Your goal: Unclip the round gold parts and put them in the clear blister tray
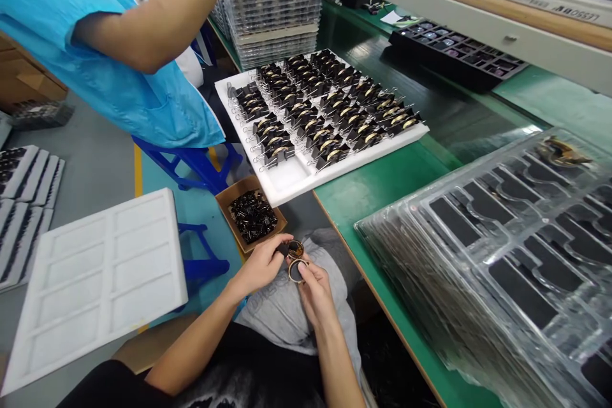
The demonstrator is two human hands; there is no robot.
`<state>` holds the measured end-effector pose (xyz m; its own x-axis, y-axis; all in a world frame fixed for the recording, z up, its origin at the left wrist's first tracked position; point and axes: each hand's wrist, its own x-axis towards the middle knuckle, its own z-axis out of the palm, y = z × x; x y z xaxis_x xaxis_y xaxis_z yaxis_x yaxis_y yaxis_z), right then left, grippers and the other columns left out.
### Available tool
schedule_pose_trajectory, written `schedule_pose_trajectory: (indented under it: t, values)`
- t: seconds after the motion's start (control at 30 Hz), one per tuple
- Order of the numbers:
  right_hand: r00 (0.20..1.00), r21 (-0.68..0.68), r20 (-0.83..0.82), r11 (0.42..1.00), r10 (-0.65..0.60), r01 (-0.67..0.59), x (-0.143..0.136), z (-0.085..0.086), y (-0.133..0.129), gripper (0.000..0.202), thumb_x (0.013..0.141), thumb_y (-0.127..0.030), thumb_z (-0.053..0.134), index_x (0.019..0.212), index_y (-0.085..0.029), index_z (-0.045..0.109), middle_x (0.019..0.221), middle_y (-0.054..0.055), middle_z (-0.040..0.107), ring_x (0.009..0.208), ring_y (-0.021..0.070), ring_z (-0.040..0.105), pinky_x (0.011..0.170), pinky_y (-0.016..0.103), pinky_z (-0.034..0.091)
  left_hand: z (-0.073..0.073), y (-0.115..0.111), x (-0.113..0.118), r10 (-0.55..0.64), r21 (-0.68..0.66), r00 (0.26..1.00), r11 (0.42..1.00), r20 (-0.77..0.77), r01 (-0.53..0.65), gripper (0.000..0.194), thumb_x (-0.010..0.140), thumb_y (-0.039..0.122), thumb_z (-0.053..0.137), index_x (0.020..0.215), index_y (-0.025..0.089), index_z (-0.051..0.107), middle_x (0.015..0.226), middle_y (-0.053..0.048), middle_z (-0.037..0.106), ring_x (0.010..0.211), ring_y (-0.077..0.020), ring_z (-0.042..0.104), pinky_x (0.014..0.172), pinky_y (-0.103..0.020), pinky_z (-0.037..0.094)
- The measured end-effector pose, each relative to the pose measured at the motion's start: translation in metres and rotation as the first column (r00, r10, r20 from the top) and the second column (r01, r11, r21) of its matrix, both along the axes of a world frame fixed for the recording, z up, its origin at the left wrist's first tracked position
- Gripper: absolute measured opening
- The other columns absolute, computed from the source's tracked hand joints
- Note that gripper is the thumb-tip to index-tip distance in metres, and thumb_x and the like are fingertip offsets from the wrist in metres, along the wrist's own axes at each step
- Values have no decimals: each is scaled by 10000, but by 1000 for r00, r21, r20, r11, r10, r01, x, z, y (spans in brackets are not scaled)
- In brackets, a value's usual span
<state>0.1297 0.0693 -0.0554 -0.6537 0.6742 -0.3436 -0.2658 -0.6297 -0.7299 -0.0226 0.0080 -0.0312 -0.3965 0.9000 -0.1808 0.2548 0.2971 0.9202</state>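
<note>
My left hand [261,262] and my right hand [313,290] meet over my lap, both pinching a small part with two copper-coloured rings [296,260]. Just beyond my left hand sits a small brown cardboard box [224,204] holding several small black pieces. Further away a white foam tray [291,182] lies on the green bench edge, filled with rows of black clipped coil parts [325,108].
A co-worker in a light blue top [95,32] stands at upper left, one hand on a stack of clear trays [282,0]. An empty white foam tray [100,274] lies at left. Clear plastic blister trays [516,248] are stacked at right; a black tray [454,51] sits farther back.
</note>
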Motion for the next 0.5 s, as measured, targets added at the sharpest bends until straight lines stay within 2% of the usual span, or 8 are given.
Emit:
schedule_pose_trajectory:
  t: [0.1, 0.2, 0.27, 0.3, 0.37, 0.4, 0.43, 0.5]
  values:
    - [998, 32, 54, 999, -28, 26, -4, -4, -2, 223, 854, -380, 752, 997, -220, 811, 1239, 90, 700, 1183, 290, 622, 1103, 468, 457, -12, 1, 8, 49, -46, 981, 998, 187, -41, 366, 902, 217, 486, 1226, 218, 655, 1057, -55, 710, 661, -139, 616, 649, -266, 524]
    - [986, 69, 121, 992, -115, 107, -7, -10, -6, 287, 852, -397, 760, 1053, -196, 796, 1212, 104, 712, 1178, 291, 629, 1082, 474, 476, -20, 3, 20, 241, -74, 916, 970, 322, -230, 283, 920, 397, 567, 1100, 203, 667, 969, -49, 675, 655, -133, 587, 559, -239, 486]
    - [954, 186, 211, 967, -213, 175, -9, -13, -10, 307, 850, -395, 762, 1077, -190, 789, 1247, 117, 698, 1189, 295, 627, 1068, 478, 491, -22, 5, 29, 377, -70, 789, 916, 485, -394, 288, 893, 460, 619, 1009, 200, 660, 946, -42, 651, 773, -155, 615, 614, -243, 514]
    - [929, 282, 259, 940, -265, 190, -10, -13, -12, 304, 855, -387, 757, 1087, -195, 788, 1272, 121, 688, 1199, 295, 624, 1067, 478, 494, -22, 6, 33, 407, -81, 691, 888, 597, -452, 293, 876, 469, 642, 981, 197, 658, 952, -40, 644, 837, -162, 624, 665, -251, 533]
    - [884, 488, 321, 860, -339, 152, -10, -13, -16, 305, 860, -356, 752, 1129, -217, 781, 1323, 116, 666, 1228, 291, 611, 1087, 473, 481, -21, 7, 41, 408, -127, 484, 849, 774, -513, 299, 843, 457, 684, 965, 185, 677, 995, -47, 648, 927, -166, 629, 766, -263, 547]
    - [874, 567, 335, 816, -351, 111, -10, -12, -18, 313, 858, -341, 755, 1150, -231, 775, 1336, 109, 662, 1236, 289, 609, 1096, 470, 475, -20, 7, 43, 403, -150, 412, 839, 817, -523, 299, 825, 439, 705, 967, 176, 694, 1012, -51, 655, 944, -164, 629, 801, -262, 543]
    - [871, 626, 341, 777, -353, 70, -10, -11, -19, 320, 857, -327, 757, 1165, -243, 769, 1340, 102, 661, 1235, 287, 611, 1099, 467, 474, -19, 7, 44, 406, -171, 372, 833, 835, -527, 298, 804, 417, 726, 969, 169, 708, 1013, -53, 662, 940, -158, 629, 817, -254, 536]
    - [876, 695, 349, 719, -332, -5, -11, -8, -22, 331, 865, -301, 750, 1193, -256, 757, 1343, 94, 661, 1234, 280, 612, 1103, 459, 470, -18, 6, 45, 426, -196, 350, 822, 834, -535, 285, 773, 374, 756, 963, 165, 723, 990, -44, 671, 903, -142, 625, 810, -236, 525]
